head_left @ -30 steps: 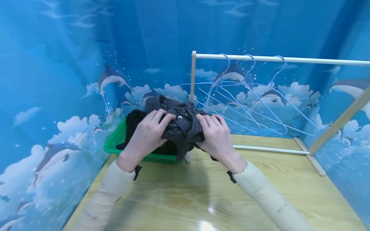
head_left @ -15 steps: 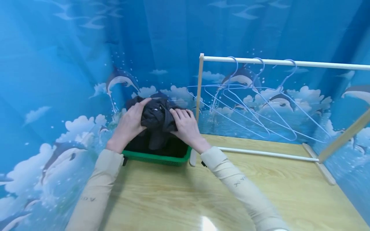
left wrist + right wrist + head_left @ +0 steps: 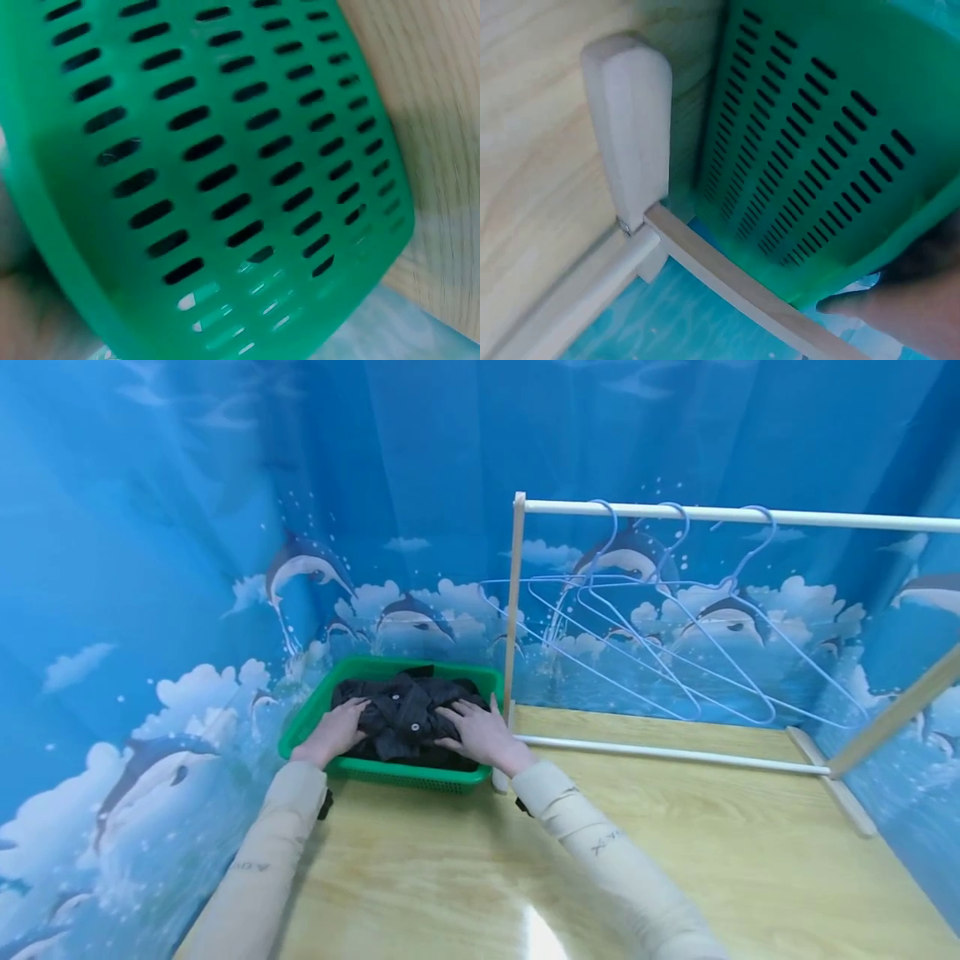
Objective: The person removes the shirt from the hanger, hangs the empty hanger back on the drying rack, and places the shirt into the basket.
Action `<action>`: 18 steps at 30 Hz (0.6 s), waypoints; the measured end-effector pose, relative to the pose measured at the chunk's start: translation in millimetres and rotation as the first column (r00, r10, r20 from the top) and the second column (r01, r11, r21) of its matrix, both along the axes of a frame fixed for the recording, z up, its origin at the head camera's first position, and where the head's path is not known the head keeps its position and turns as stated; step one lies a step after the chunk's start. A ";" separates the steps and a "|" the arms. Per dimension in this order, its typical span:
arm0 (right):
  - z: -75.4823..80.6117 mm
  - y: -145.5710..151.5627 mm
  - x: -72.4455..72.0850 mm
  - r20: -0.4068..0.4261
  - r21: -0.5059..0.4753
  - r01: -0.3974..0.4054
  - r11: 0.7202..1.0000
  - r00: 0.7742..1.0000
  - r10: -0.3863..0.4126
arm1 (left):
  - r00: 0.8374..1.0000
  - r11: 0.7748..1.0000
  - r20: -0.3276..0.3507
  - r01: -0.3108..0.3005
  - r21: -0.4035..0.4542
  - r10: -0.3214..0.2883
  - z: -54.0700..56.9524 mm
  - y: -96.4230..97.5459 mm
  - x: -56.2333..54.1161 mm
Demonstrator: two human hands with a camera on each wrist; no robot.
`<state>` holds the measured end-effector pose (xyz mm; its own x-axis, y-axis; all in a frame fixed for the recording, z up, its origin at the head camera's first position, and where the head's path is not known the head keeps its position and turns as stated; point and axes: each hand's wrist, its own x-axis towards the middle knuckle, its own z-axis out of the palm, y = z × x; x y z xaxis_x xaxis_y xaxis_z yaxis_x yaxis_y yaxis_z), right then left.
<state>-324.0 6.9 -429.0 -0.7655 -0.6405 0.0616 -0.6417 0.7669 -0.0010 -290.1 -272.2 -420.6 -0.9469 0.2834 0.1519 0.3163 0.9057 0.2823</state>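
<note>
A crumpled black garment with light buttons [image 3: 401,717] lies in the green plastic basket [image 3: 408,774], over other dark cloth. My left hand [image 3: 341,728] reaches over the front left rim, its fingers resting on the garment's left side. On the other side my right hand [image 3: 480,733] lies with spread fingers on the garment's right part. Slotted basket wall [image 3: 225,165] fills most of the left wrist view, which shows that hand only as a blur at the edge. In the right wrist view, part of the right hand [image 3: 907,315] shows beyond the basket rim.
A clothes rack with a white top rail [image 3: 570,507] stands right of the basket, its wooden foot [image 3: 630,127] close beside the basket wall. Several thin blue wire hangers [image 3: 652,643] hang from the rail. Dolphin-print curtains [image 3: 420,485] surround the wooden table [image 3: 600,843].
Both hands have carried the bunched garment left and down into the basket. Their grip has loosened, and the fingers now lie spread on the cloth.
</note>
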 end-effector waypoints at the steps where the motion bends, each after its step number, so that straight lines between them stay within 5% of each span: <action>1: 0.3 0.5 -0.6 0.001 -0.008 0.000 1.000 1.000 0.000 | 1.000 1.000 0.008 -0.001 0.006 0.001 1.7 -0.7 -0.5; 7: 11.1 9.7 4.2 0.000 -0.144 -0.016 0.989 1.000 0.016 | 1.000 0.997 0.006 -0.012 0.076 0.011 17.6 -6.6 3.7; 12: 23.4 22.8 14.1 -0.038 -0.327 -0.038 0.944 0.999 0.027 | 0.999 0.994 -0.005 -0.041 0.106 0.042 36.7 -4.9 18.1; 15: 27.8 31.6 21.0 -0.086 -0.411 -0.070 0.909 0.996 0.038 | 0.994 0.990 -0.096 -0.046 0.134 0.060 45.0 2.2 26.5; 18: 29.4 40.3 28.8 -0.176 -0.476 -0.122 0.871 0.983 0.041 | 0.967 0.981 -0.242 -0.035 0.191 0.082 51.2 15.3 34.1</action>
